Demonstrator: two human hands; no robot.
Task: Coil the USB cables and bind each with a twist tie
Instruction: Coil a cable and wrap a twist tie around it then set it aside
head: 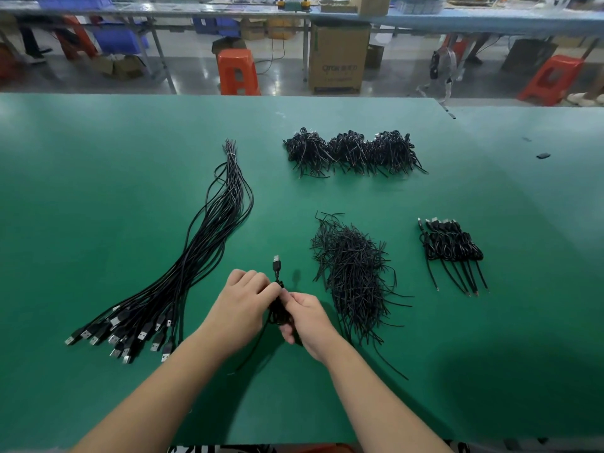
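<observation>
A coiled black USB cable (277, 310) sits between both hands just above the green table (98, 191). Its USB plug (276, 263) sticks up past my fingers and a loose tail trails toward me. My left hand (243, 300) grips the coil from the left. My right hand (305, 318) pinches it from the right at the top, where a twist tie may be, too small to tell. A long bundle of uncoiled USB cables (209, 237) lies to the left. A loose heap of black twist ties (354, 276) lies to the right.
A short row of coiled, tied cables (452, 246) lies at the right. A larger pile of finished coils (353, 152) lies at the back. Beyond the table's far edge stand orange stools (237, 71) and a cardboard box (340, 57).
</observation>
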